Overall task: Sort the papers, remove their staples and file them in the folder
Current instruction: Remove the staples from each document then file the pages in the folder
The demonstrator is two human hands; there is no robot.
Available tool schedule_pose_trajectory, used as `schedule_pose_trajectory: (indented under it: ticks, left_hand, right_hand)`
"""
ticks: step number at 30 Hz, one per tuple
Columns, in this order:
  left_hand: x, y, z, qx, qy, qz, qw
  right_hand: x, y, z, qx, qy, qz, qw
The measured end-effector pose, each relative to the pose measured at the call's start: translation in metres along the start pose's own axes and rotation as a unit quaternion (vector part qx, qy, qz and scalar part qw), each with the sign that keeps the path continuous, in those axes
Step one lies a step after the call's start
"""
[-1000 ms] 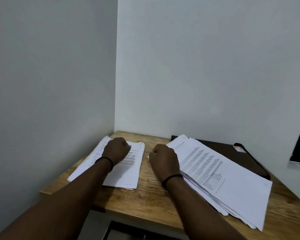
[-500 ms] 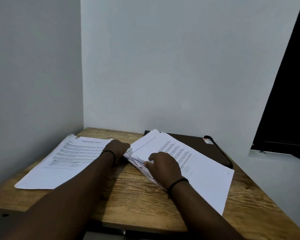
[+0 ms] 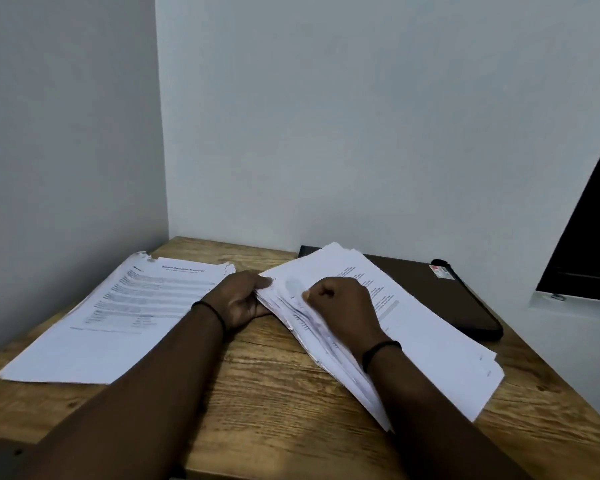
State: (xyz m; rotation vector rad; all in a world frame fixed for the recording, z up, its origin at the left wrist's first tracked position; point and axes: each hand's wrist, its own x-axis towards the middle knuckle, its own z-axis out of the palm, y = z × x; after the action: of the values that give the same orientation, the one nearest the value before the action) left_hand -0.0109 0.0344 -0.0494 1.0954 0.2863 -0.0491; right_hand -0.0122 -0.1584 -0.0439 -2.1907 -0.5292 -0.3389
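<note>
Gripping hands [image 3: 291,303] — paper stack [image 3: 430,341] between.

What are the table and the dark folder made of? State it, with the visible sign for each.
Table: looks like wood or a wood-look laminate, matte; brown grain streaks and knots run across the top. Dark folder: seems to be smooth plastic or leatherette, dark brown; it has soft rounded corners and a faint sheen. Which of the two cannot be told.

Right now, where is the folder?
In the head view the dark folder lies at the table's far right, against the wall, partly under the right-hand stack of papers.
</note>
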Motion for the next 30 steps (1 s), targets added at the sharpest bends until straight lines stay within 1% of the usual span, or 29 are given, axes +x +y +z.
schedule_pose_trajectory:
  ticks: [2, 4, 7, 12, 15, 17, 19, 21, 22, 24, 26, 30]
  left_hand:
    - [0.001, 0.002, -0.004, -0.02, -0.028, -0.001, 0.999]
    - [0.003, 0.004, -0.006, -0.031, -0.049, -0.004, 0.998]
    - [0.007, 0.003, -0.007, -0.043, -0.065, -0.007, 0.997]
    - [0.005, 0.002, -0.007, -0.04, -0.082, -0.008, 0.996]
    - [0.002, 0.001, -0.007, -0.041, -0.081, -0.006, 0.996]
    - [0.001, 0.001, -0.007, -0.038, -0.071, -0.001, 0.997]
    - [0.0, 0.001, -0.006, -0.039, -0.061, 0.004, 0.997]
    - [-0.001, 0.0, -0.004, -0.04, -0.063, 0.007, 0.997]
    - [-0.002, 0.0, -0.004, -0.039, -0.067, 0.01, 0.997]
    - [-0.005, 0.0, -0.003, -0.03, -0.076, 0.016, 0.997]
    - [-0.006, 0.0, -0.002, -0.02, -0.075, 0.021, 0.997]
    - [-0.005, -0.001, -0.002, -0.021, -0.059, 0.022, 0.998]
  right_hand:
    - [0.001, 0.0, 0.0, -0.052, 0.013, -0.006, 0.999]
    - [0.002, -0.001, -0.001, -0.107, 0.016, -0.037, 0.993]
    - [0.001, -0.004, 0.004, -0.122, 0.023, -0.067, 0.99]
    - [-0.007, -0.01, 0.003, -0.161, -0.021, -0.059, 0.985]
    - [-0.01, -0.012, 0.006, -0.219, -0.038, -0.067, 0.973]
    - [-0.011, -0.01, 0.008, -0.257, -0.026, -0.077, 0.963]
    - [-0.012, -0.013, 0.009, -0.277, 0.01, -0.083, 0.957]
    - [-0.012, -0.013, 0.008, -0.249, 0.06, -0.09, 0.963]
    - [-0.012, -0.012, 0.008, -0.216, 0.08, -0.103, 0.968]
    - [-0.012, -0.01, 0.009, -0.12, 0.079, -0.11, 0.983]
    - [-0.012, -0.009, 0.01, -0.038, 0.073, -0.097, 0.992]
    - [-0.011, -0.01, 0.003, 0.001, 0.111, -0.053, 0.992]
